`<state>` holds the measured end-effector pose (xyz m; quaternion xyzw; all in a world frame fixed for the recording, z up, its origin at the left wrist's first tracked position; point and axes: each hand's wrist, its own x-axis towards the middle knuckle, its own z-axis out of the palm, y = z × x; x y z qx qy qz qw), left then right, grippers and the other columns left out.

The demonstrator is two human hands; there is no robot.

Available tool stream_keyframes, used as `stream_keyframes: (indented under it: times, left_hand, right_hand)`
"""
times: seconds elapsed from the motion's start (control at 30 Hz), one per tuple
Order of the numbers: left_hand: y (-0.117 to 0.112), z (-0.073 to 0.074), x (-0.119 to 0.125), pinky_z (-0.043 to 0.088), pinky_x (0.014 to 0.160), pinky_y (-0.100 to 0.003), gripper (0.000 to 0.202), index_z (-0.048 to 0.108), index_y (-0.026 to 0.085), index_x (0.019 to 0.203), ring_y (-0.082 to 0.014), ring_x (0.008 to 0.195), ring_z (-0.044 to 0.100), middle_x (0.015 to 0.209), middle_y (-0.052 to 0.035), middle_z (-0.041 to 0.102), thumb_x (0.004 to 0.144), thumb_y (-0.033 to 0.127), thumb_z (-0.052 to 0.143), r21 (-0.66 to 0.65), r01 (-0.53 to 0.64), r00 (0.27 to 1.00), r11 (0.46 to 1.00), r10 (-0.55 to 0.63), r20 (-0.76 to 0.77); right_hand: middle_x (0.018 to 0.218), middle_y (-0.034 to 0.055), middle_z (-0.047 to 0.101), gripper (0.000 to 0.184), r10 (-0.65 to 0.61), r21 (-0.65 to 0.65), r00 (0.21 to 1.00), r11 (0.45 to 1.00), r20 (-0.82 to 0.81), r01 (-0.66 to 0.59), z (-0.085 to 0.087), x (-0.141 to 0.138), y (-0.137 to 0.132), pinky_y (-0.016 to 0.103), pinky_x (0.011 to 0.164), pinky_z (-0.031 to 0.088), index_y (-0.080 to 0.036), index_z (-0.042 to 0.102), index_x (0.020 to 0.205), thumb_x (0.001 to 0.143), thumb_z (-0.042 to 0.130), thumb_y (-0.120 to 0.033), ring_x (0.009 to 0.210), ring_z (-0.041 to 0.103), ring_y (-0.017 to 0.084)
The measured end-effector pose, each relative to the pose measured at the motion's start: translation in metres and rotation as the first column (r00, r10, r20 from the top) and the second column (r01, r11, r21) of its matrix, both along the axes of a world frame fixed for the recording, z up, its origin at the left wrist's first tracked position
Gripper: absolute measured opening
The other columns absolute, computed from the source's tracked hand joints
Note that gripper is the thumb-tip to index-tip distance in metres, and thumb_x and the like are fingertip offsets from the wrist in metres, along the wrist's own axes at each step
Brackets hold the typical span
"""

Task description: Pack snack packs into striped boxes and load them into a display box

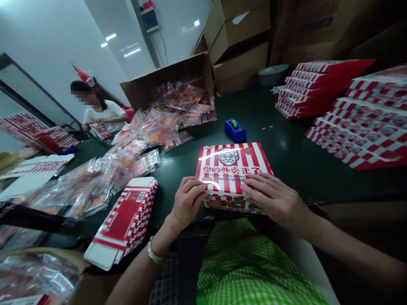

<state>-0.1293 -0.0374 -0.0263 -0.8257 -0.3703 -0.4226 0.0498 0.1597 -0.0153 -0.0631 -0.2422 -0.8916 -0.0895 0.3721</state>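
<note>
A red-and-white striped box (230, 165) with a cartoon face and Chinese lettering lies closed at the near edge of the dark green table (286, 148). My left hand (187, 200) presses its curled fingers on the box's near left corner, pinching at a strip of clear tape there. My right hand (273, 197) lies flat with fingers stretched over the box's near right edge. A silver bracelet (154, 253) is on my left wrist.
A stack of flat, unfolded striped cartons (125, 220) lies to my left. Clear snack packets (127, 161) spill from an open cardboard box (168, 84). A blue tape dispenser (235, 129) sits behind the box. Finished boxes (356, 110) are stacked right. Another person (100, 112) sits far left.
</note>
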Motion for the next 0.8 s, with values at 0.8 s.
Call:
stream_keyframes:
  times: [0.8]
  left_hand:
    - [-0.002,-0.001,0.0,0.055,0.077,-0.033,0.008,0.058,0.017,0.082,-0.0193,0.09,0.055,0.086,-0.0075,0.064,0.088,0.011,0.056,-0.025,0.019,0.991,0.999,-0.023,-0.134]
  right_hand:
    - [0.12,0.0163,0.066,0.04,0.031,0.048,0.999,0.998,0.037,-0.033,-0.003,0.008,0.008,0.055,0.1,0.046,-0.018,0.058,0.125,0.087,0.055,-0.008,0.116,0.058,0.032]
